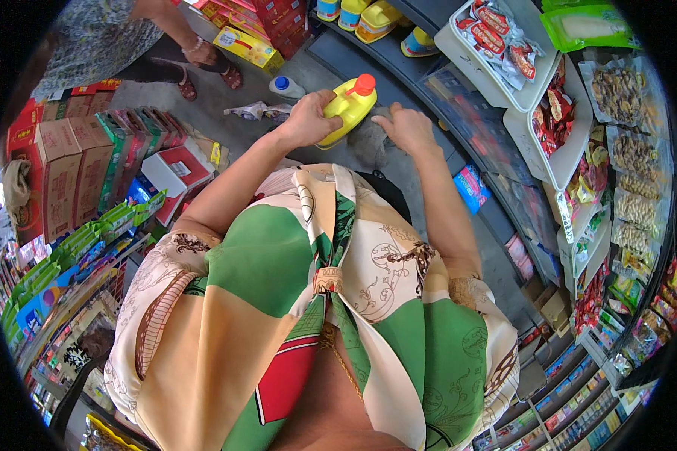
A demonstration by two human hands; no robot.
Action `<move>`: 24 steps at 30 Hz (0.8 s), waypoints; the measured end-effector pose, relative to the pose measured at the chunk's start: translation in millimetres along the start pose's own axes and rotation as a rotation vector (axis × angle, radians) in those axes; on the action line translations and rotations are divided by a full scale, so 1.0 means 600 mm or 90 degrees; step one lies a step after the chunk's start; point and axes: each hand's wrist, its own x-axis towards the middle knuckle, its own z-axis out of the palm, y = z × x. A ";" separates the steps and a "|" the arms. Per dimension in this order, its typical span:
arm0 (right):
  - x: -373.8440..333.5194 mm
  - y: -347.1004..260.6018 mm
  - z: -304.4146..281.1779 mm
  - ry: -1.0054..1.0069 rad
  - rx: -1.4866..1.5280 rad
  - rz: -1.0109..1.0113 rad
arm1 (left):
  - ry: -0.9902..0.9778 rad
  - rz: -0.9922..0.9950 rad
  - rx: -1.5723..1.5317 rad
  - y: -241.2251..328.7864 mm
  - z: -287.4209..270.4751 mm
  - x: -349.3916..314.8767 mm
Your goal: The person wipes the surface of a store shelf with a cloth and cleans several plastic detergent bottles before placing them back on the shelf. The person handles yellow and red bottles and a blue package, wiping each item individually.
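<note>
Patterned shirt (256, 255) in green, tan and white fills the lower middle of the frame, with both bare forearms (237, 177) reaching past it toward top center. Left hand (312, 119) is wrapped snugly around the left side of a yellow jug (357, 111), probably because that side grips best and leaves the red cap (365, 83) clear. Right hand (412, 129) is just right of the jug, not touching it: thumb and forefinger apart, other fingers curled under, so honestly can't tell if it's got hold of the blurry gray bundle (368, 144) beside it. Past the left hand, a white bottle with a blue cap (286, 88) sits on the floor (252, 84). Upper right, a white tray (459, 56) holds red packets (489, 37), I'd guess so they don't slide around. Top center, more yellow containers (376, 21) line a dark shelf (350, 56), likely grouped by kind. Farther off, upper left, another person (98, 45) stands near some boxes (274, 19).
</note>
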 end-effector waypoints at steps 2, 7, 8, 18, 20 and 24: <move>-0.002 0.039 0.012 0.078 0.115 0.000 | -0.003 0.007 -0.012 0.004 -0.001 -0.002; -0.032 0.102 0.039 0.106 0.350 -0.002 | 0.033 0.011 -0.002 0.002 -0.003 -0.003; -0.039 0.105 0.035 0.035 0.269 -0.024 | 0.030 0.004 0.005 0.002 -0.006 -0.004; -0.059 0.085 -0.013 0.091 -0.044 -0.038 | 0.039 0.000 0.046 -0.003 -0.008 -0.008; -0.066 0.097 -0.021 0.025 -0.160 -0.062 | 0.021 0.003 0.055 -0.002 -0.003 -0.004; -0.078 0.107 -0.038 0.195 -0.149 0.004 | -0.009 -0.022 0.065 0.006 -0.008 -0.008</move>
